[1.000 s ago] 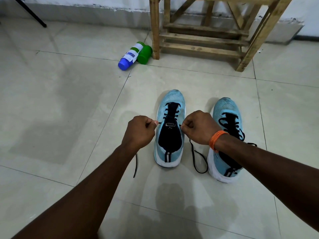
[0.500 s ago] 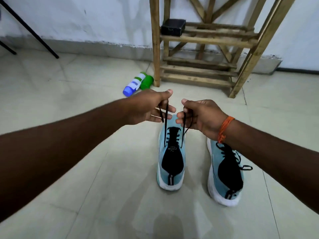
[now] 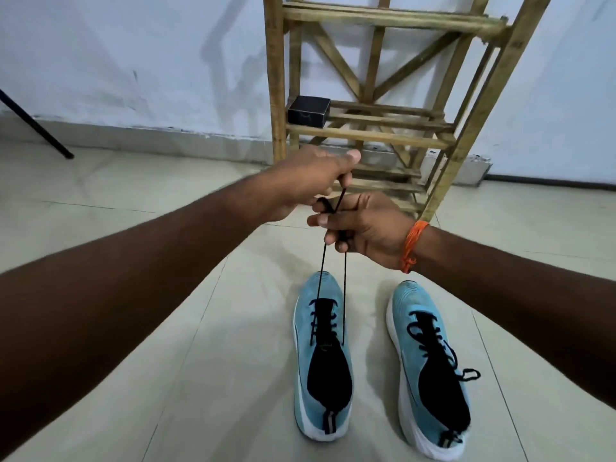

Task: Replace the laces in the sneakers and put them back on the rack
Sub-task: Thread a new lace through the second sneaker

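Note:
Two light-blue sneakers stand side by side on the tiled floor, toes toward the rack. The left sneaker (image 3: 322,368) has a black lace (image 3: 344,288) whose two ends rise taut to my hands. My left hand (image 3: 310,180) pinches one lace end above. Just below it, my right hand (image 3: 361,228), with an orange wrist thread, grips the lace strands where they cross. The right sneaker (image 3: 430,368) is laced, a small loop lying off its side. The wooden rack (image 3: 370,135) stands behind, against the wall.
A small black box (image 3: 308,110) sits on a rack shelf at the left. A black tripod leg (image 3: 36,128) slants to the floor at the far left. The white wall runs behind.
Both hands have lifted the lace ends higher above the left sneaker and come together, left above right. The view has tilted up; the blue-green bottle is out of sight.

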